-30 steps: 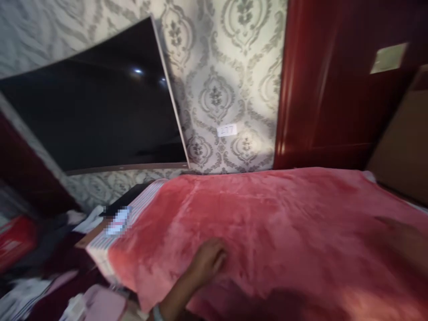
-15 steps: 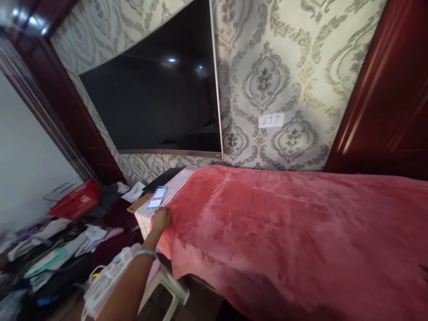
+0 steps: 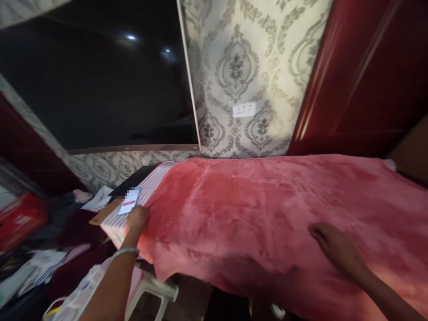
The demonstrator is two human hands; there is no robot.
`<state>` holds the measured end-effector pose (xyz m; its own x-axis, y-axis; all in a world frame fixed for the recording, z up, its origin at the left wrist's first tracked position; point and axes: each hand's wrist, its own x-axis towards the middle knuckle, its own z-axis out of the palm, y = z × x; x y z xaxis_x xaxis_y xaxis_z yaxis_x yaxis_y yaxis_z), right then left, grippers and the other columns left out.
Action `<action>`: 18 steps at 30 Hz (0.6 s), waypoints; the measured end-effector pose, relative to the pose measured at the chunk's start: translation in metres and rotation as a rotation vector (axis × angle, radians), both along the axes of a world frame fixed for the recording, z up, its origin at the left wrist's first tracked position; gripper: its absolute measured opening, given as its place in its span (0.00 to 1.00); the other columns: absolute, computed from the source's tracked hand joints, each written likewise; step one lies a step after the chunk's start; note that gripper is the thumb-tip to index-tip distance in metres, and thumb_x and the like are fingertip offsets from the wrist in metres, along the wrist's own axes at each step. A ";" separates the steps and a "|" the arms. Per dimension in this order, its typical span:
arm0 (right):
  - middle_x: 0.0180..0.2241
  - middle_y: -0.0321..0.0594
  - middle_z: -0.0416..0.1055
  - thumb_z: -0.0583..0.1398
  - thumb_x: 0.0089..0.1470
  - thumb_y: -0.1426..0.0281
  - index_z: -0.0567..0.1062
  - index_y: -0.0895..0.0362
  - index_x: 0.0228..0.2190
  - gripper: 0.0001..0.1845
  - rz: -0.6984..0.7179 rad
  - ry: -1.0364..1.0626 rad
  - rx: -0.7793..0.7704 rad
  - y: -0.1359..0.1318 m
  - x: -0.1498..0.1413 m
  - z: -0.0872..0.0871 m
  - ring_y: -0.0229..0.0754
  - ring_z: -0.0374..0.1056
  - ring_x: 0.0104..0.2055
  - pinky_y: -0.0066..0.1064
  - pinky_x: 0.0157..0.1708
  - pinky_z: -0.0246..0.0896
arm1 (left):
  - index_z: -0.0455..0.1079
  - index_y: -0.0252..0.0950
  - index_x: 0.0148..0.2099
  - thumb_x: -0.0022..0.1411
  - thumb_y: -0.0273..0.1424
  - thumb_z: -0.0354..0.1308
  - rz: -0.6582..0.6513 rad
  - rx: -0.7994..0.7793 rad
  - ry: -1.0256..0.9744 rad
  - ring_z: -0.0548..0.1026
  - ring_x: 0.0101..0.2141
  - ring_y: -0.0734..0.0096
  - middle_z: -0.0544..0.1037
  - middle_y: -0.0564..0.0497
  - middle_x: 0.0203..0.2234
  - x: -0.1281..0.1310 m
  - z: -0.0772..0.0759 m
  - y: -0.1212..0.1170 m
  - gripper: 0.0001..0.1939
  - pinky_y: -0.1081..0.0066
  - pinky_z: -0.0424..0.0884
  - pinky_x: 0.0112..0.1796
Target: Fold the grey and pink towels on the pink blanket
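Note:
A pink plush blanket (image 3: 234, 214) lies spread over a long low surface, its front edge hanging down. At the blanket's left edge, my left hand (image 3: 137, 217) is closed on the cloth, a silvery bangle on its wrist. A phone (image 3: 129, 201) with a lit screen lies just beyond that hand, on striped cloth (image 3: 154, 180) showing past the blanket. Over the right part of the blanket is my right hand (image 3: 331, 240), its fingers curled in; no cloth shows bunched in it. Its fingertips are partly hidden.
A large television (image 3: 110, 80) hangs on the patterned wall, beside a paper label (image 3: 244, 109) reading 277. Piled clothes (image 3: 36, 267) and a red bag (image 3: 23, 220) lie at the left. A white plastic stool (image 3: 157, 287) stands below the blanket's front edge.
The view has turned right, so the wall and blanket sit further left. My right hand has come into view over the blanket. My left hand stays at the blanket's left edge.

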<state>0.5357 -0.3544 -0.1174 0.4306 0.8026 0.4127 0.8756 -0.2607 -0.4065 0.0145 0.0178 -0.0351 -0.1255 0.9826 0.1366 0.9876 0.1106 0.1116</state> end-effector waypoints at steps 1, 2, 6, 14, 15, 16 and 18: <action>0.32 0.51 0.77 0.47 0.56 0.58 0.73 0.54 0.27 0.20 -0.032 0.016 -0.008 0.001 -0.002 0.003 0.55 0.73 0.36 0.46 0.40 0.69 | 0.73 0.22 0.48 0.66 0.34 0.42 -0.013 -0.002 -0.009 0.78 0.46 0.46 0.78 0.26 0.43 0.000 0.002 0.001 0.24 0.59 0.72 0.40; 0.31 0.51 0.76 0.46 0.56 0.59 0.70 0.53 0.25 0.19 -0.065 0.031 -0.021 0.001 -0.005 0.007 0.54 0.73 0.35 0.45 0.38 0.67 | 0.72 0.22 0.49 0.67 0.34 0.42 -0.020 -0.001 -0.016 0.78 0.45 0.46 0.79 0.27 0.42 -0.001 0.003 0.002 0.24 0.59 0.72 0.39; 0.27 0.48 0.73 0.44 0.56 0.60 0.65 0.51 0.24 0.16 -0.175 0.121 -0.032 0.001 -0.012 0.020 0.49 0.70 0.30 0.39 0.32 0.63 | 0.70 0.24 0.51 0.67 0.38 0.40 -0.003 0.008 -0.024 0.79 0.42 0.42 0.79 0.27 0.40 -0.006 0.010 0.001 0.26 0.57 0.72 0.36; 0.24 0.42 0.71 0.47 0.57 0.47 0.67 0.50 0.25 0.23 0.051 0.259 0.045 -0.018 0.013 0.045 0.46 0.68 0.27 0.36 0.31 0.65 | 0.70 0.25 0.53 0.68 0.38 0.38 -0.020 0.040 -0.015 0.79 0.42 0.42 0.79 0.27 0.42 -0.022 0.034 0.003 0.27 0.57 0.72 0.36; 0.25 0.42 0.72 0.48 0.56 0.45 0.68 0.50 0.25 0.25 0.060 0.267 0.056 -0.021 0.015 0.047 0.46 0.69 0.28 0.36 0.30 0.65 | 0.70 0.25 0.53 0.68 0.38 0.38 -0.026 0.052 -0.011 0.79 0.41 0.42 0.79 0.28 0.41 -0.026 0.036 0.003 0.27 0.57 0.73 0.37; 0.25 0.42 0.73 0.48 0.56 0.44 0.69 0.51 0.25 0.26 0.063 0.272 0.070 -0.024 0.017 0.049 0.46 0.69 0.28 0.36 0.31 0.66 | 0.71 0.25 0.52 0.68 0.38 0.39 -0.035 0.067 -0.009 0.79 0.41 0.42 0.79 0.28 0.40 -0.030 0.037 0.004 0.26 0.56 0.73 0.37; 0.27 0.43 0.74 0.49 0.55 0.41 0.70 0.51 0.25 0.28 0.063 0.285 0.091 -0.029 0.020 0.049 0.47 0.70 0.29 0.36 0.32 0.68 | 0.72 0.26 0.48 0.67 0.37 0.41 -0.059 0.107 -0.019 0.79 0.39 0.43 0.79 0.31 0.36 -0.038 0.037 0.005 0.24 0.56 0.73 0.36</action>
<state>0.5558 -0.3839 -0.0688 0.4898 0.7967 0.3542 0.7364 -0.1605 -0.6572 -0.0233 0.0229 0.0023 -0.0715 0.9682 0.2397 0.9896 0.0387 0.1389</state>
